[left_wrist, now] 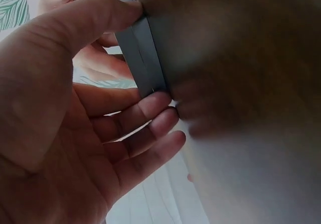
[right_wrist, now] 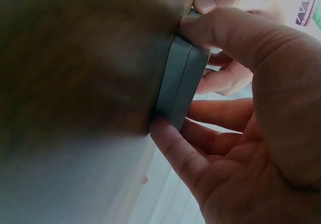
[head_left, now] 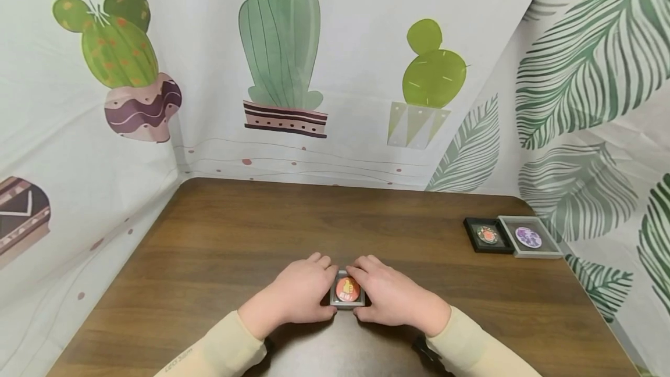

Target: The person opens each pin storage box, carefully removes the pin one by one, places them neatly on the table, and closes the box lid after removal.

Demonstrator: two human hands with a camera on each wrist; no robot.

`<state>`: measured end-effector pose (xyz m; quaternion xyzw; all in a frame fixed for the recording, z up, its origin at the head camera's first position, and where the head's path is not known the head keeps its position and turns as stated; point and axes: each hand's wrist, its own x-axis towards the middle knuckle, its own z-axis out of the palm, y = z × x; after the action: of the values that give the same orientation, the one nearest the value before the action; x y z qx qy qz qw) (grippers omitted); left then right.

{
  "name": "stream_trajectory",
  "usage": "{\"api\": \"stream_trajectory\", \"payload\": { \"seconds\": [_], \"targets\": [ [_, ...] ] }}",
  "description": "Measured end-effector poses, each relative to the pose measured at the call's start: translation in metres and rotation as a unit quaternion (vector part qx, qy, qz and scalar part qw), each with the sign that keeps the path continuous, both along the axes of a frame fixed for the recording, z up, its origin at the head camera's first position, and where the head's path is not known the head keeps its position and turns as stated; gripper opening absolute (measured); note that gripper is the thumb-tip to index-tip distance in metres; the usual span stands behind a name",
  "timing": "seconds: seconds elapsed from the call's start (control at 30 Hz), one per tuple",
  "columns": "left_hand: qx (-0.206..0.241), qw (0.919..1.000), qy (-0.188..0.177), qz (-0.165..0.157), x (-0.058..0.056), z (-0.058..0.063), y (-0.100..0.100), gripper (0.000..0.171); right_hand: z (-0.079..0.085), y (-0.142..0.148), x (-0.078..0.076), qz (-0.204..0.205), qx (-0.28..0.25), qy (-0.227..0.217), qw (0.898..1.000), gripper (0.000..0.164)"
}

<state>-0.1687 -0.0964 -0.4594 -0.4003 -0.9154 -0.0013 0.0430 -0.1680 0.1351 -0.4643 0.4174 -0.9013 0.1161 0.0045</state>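
A small square grey display case [head_left: 348, 306] sits at the tabletop in front of me, with a round red badge [head_left: 348, 289] bearing a yellow thumbs-up hand showing through its top. From the left, my left hand [head_left: 305, 288] grips the case, thumb at the near corner and fingers toward the far side. My right hand [head_left: 392, 292] holds the opposite side in a mirrored way. Both wrist views show the case edge-on, its grey side wall [left_wrist: 142, 53] between thumb and fingers. A thin seam runs along the wall [right_wrist: 179, 81] in the right wrist view.
Far right on the brown wooden table [head_left: 251, 220] lie a black case [head_left: 473, 242] with a round orange-and-dark badge and, against it, a light grey case [head_left: 546, 253] with a purple badge. Hanging cloth [head_left: 361, 74] printed with cacti and leaves encloses the table's back and sides.
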Motion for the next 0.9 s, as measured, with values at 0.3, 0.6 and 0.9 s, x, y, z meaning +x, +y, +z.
{"api": "stream_trajectory", "payload": {
  "seconds": [0.3, 0.6, 0.9],
  "targets": [
    [-0.004, 0.9986, 0.051, -0.01, 0.004, -0.0029, 0.0045, 0.058, -0.0013, -0.002, 0.0012, 0.006, 0.012, 0.018, 1.0, 0.07],
    [-0.021, 0.9973, 0.069, -0.007, 0.0067, -0.0061, 0.007, 0.063, -0.0033, -0.0046, 0.0032, 0.006, 0.02, 0.043, 0.999, 0.068],
    [-0.018, 0.997, 0.074, 0.005, 0.0069, -0.0036, 0.0088, 0.06, -0.0042, -0.0058, 0.0009, 0.009, 0.022, 0.069, 0.997, 0.068]
  ]
}}
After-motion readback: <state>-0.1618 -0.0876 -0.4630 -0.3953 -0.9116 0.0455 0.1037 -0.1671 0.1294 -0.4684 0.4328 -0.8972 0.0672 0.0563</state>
